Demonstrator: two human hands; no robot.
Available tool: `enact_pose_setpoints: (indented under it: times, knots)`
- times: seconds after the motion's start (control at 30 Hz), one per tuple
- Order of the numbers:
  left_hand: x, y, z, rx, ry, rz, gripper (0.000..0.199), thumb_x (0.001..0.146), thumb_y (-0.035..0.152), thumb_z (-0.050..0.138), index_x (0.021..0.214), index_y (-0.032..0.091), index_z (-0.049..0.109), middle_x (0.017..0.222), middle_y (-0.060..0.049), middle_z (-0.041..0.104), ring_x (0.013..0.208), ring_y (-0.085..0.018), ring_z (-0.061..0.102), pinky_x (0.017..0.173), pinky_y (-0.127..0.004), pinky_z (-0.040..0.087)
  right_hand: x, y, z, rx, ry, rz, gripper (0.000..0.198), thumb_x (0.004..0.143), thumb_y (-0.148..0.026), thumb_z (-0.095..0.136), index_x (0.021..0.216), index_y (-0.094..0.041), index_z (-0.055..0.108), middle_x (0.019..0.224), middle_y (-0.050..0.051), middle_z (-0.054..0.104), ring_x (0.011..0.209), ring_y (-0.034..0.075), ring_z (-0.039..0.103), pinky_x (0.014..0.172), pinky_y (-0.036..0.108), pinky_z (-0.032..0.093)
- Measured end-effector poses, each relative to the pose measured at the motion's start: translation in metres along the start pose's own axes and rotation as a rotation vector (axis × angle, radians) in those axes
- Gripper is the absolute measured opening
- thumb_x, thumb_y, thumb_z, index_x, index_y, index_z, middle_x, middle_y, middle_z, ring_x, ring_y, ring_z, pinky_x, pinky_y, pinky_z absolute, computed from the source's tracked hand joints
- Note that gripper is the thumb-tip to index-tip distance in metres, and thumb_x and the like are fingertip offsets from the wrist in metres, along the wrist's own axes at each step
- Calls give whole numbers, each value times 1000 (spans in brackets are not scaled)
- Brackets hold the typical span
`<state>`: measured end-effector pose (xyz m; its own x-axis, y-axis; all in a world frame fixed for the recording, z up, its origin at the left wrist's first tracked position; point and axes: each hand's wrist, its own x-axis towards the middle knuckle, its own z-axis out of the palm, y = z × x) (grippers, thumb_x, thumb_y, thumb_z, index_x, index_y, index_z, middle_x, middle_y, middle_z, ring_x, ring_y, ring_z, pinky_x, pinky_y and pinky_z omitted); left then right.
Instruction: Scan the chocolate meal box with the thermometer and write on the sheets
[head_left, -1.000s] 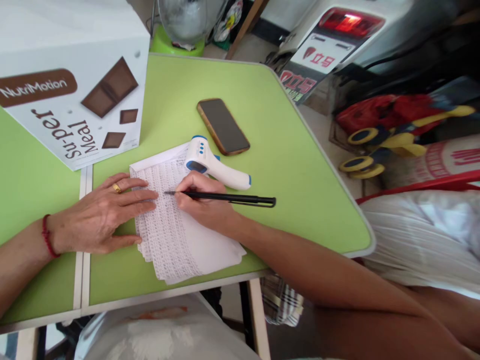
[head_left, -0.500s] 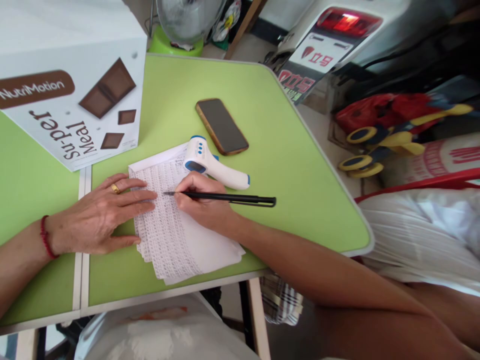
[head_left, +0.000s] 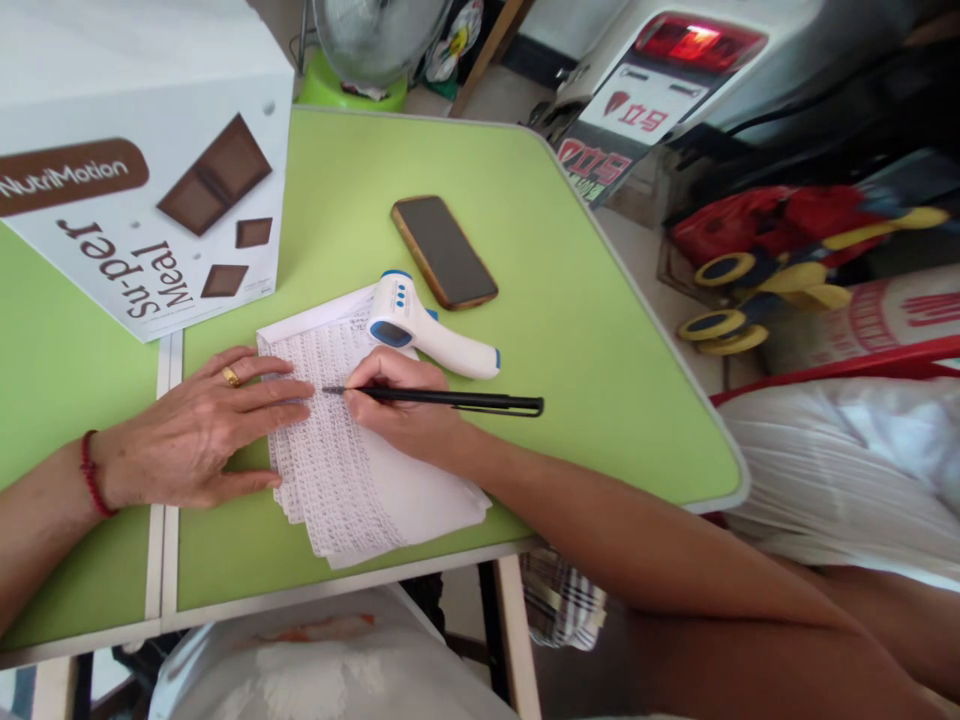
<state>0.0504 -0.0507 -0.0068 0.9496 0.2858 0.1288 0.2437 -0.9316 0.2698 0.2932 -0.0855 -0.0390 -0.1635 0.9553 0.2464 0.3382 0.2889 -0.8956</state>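
Pen [head_left: 450,400] in right hand [head_left: 405,405], seemingly.

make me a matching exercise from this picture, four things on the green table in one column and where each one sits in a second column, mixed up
Things:
1. black pen
2. phone
3. thermometer
4. white box

Places:
A. far left of the table
B. in the right hand, tip on the sheets
C. lying alone, beyond the thermometer
D. head resting on the sheets' far edge

Pairs: 1-B, 2-C, 3-D, 4-A
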Motion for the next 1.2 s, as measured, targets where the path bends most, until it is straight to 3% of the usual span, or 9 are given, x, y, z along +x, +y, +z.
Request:
enact_pose_setpoints:
  times: [1.2]
  knots:
    - [0,0,0,5,-6,1,48,95,42,56,132,12,51,138,-13,55,135,-34,41,114,-56,29,0,-1,-1,-38,33,-25,9,71,-15,56,63,-19,53,56,-5,52,49,6,43,46,21,34]
